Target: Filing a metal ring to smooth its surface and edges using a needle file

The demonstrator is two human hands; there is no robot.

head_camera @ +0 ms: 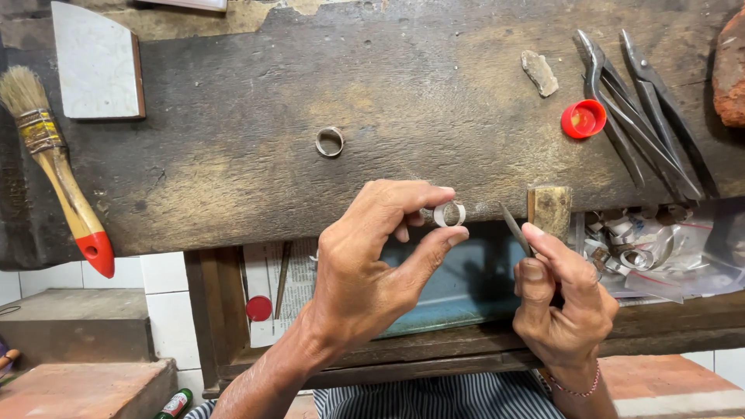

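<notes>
Head view: left hand [365,264] pinches a silver ring [449,213] between thumb and forefinger at the worktop's [233,155] front edge. Right hand [563,302], just beside, grips a thin metal tool [514,227]. Second ring [329,141] mid-worktop; brush [58,167] at left edge; pliers [640,109] and red cap [583,119] at right.

Worn wood bench [233,178] w/ brush [54,163], ring [329,141], red cap [583,119], pliers [644,116], white tile [97,62].

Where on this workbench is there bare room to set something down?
Bare wood lies between the white tile and the loose ring, and from that ring to the red cap. Crowded: pliers at right, metal scraps beside the right hand.
</notes>
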